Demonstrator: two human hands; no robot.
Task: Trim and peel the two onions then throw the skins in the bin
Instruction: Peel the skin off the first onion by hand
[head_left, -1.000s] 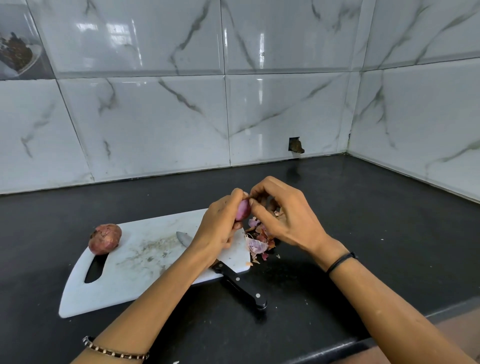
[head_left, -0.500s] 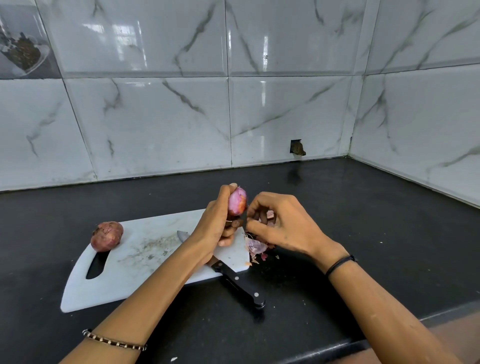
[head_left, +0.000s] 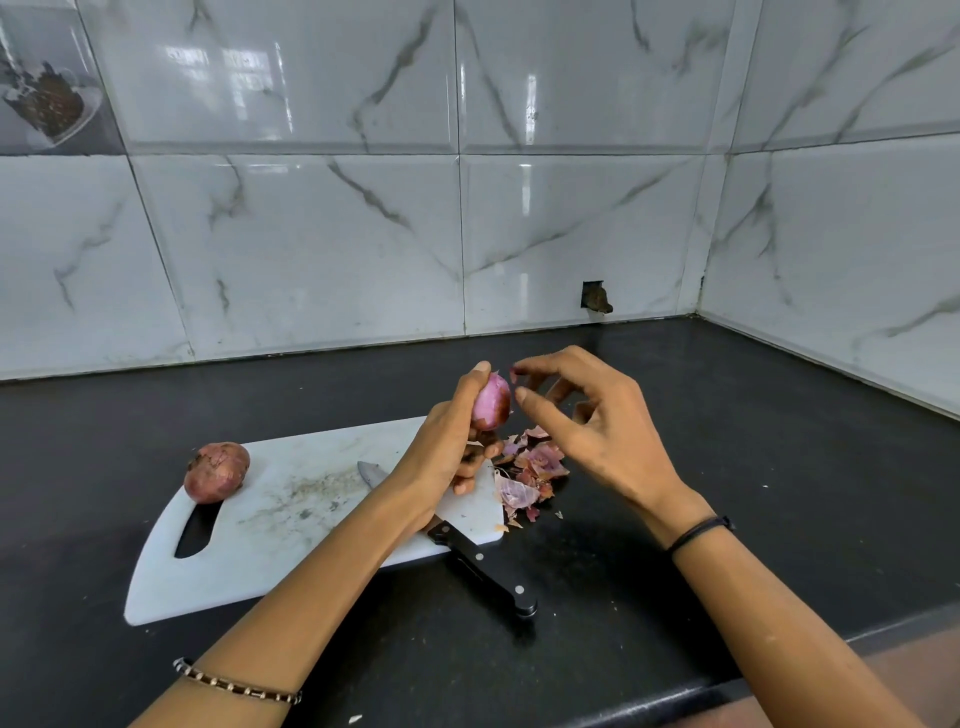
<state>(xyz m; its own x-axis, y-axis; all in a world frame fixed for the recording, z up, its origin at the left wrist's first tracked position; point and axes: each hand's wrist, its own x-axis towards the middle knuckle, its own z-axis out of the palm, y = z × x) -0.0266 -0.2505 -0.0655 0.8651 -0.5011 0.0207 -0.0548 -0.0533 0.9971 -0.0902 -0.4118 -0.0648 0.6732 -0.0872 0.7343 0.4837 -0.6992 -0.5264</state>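
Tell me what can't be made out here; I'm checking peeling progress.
Head view:
- Held onion: underside covered by the left hand.
- Knife: most of the blade hidden under that hand's wrist.
- Right hand: whether it pinches a skin scrap, too small to tell.
- Bin: outside the frame.

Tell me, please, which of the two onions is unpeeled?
The onion lying at the left end of the cutting board: brown, papery skin all over. The other onion, held in the left hand, shows glossy pink flesh.
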